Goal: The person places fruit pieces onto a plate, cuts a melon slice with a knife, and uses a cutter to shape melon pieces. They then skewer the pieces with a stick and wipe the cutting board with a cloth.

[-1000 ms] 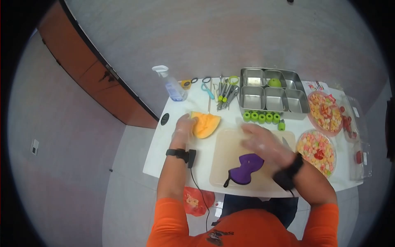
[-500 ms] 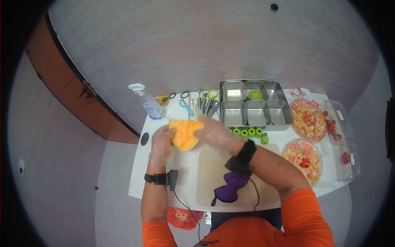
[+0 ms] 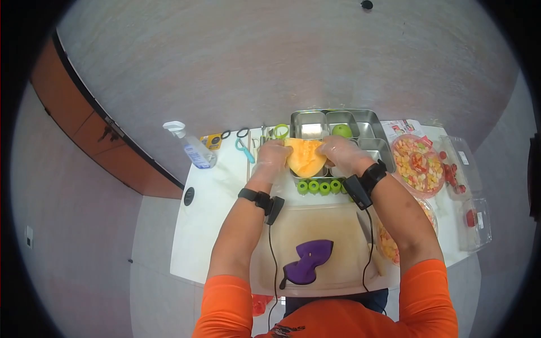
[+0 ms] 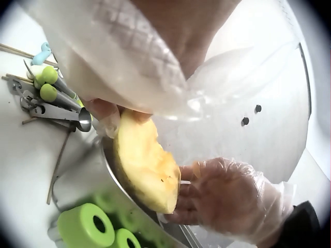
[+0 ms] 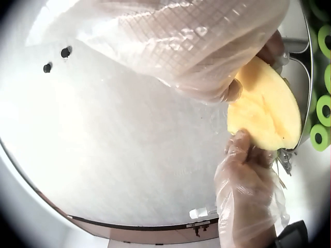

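A wedge of orange-fleshed melon (image 3: 306,158) is held up between both hands, over the front left of the steel tray. My left hand (image 3: 273,158), in a clear plastic glove, grips its left end; in the right wrist view the left thumb (image 5: 240,139) presses on the cut face. At the other end my right hand (image 3: 342,153), gloved too, pinches the melon with thumb in front and fingers behind. The steel tray (image 3: 292,125) holds several small metal pans, one with a green round fruit (image 3: 341,130) in it.
Green-handled cutters (image 3: 313,187) line the tray's front. Nearer lies a cutting board (image 3: 338,225) with a purple mitt-like pad (image 3: 309,262). Bowls of cut fruit (image 3: 418,163) stand right, beside clear boxes (image 3: 475,225). A spray bottle (image 3: 194,149) and blue-handled peeler (image 3: 244,151) are left.
The right hand has come across from over the board and taken hold of the melon's right end. Both hands have then carried the melon rightward and back, from the table's left over the tray.
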Demonstrator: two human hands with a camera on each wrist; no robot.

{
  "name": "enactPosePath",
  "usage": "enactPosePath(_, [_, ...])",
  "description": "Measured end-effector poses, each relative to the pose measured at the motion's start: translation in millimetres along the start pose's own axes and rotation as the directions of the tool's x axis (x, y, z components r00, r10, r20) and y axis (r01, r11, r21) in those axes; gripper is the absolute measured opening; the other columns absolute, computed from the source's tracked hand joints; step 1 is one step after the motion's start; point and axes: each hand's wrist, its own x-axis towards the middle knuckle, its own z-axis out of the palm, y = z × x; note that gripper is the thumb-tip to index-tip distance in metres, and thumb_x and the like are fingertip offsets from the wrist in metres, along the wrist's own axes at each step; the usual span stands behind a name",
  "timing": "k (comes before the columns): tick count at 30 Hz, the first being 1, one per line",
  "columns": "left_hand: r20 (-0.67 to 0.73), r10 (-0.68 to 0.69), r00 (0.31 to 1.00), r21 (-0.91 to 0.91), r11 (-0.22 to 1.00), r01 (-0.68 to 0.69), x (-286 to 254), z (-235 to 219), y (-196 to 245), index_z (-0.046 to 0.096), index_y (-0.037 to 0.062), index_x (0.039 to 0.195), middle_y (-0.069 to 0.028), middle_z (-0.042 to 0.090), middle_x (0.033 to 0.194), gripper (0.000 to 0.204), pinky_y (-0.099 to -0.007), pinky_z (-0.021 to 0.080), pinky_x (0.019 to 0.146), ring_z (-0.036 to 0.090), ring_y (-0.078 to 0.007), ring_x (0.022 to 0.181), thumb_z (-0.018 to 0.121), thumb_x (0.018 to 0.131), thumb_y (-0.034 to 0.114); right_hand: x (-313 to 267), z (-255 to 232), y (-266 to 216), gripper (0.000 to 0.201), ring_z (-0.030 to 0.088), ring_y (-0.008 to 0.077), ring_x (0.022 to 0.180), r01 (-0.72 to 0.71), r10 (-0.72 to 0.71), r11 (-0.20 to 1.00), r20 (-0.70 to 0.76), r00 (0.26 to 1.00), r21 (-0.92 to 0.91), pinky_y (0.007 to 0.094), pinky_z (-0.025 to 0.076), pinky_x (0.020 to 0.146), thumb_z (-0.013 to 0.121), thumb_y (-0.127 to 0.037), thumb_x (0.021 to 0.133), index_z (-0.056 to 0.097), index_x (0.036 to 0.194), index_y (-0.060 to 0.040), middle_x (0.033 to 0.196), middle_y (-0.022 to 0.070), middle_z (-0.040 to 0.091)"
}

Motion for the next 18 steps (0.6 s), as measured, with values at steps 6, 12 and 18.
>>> enactPosePath(6, [-0.103,0.040,0.994,-0.050,0.998,-0.045,3.8,7.5,-14.3,0.067,-0.0072,0.109,-0.0080,0.064,0.073,0.026,-0.0321,0.042,0.043,0.056,-0.0169,0.049,0.075,0.087,0.004,-7.0,-12.4,-12.6,0.021,0.070,0.0336,0.106,0.026,-0.021,0.982,0.033,0.999,-0.186,0.0394,0.056,0.090,0.068,-0.015,0.090,0.072,0.110,-0.0082,0.105,0.0185,0.071])
enactPosePath(12, [-0.130,0.339,0.932,0.545,0.809,-0.218,-37.1,-4.7,11.9,0.072,0.0007,0.113,-0.0147,0.075,0.097,0.033,-0.0364,0.056,0.072,0.073,-0.0268,0.083,0.076,0.086,0.020,-25.6,-35.5,-25.9,0.050,0.068,0.0328,0.111,-0.270,0.289,0.935,-0.052,0.956,0.230,0.0402,0.054,0.088,0.066,-0.040,0.094,0.066,0.120,0.0033,0.111,0.0221,0.071])
enactPosePath(18, [0.011,0.583,0.813,0.498,0.701,-0.510,-162.5,-28.3,50.5,0.072,0.0024,0.115,-0.0162,0.074,0.104,0.045,-0.0378,0.057,0.085,0.072,-0.0315,0.095,0.082,0.083,0.033,-121.2,-50.1,-64.3,0.063,0.066,0.0204,0.105,-0.041,0.206,0.615,-0.110,0.972,0.788,0.0338,0.052,0.088,0.071,-0.035,0.091,0.058,0.135,0.0073,0.112,0.0134,0.070])
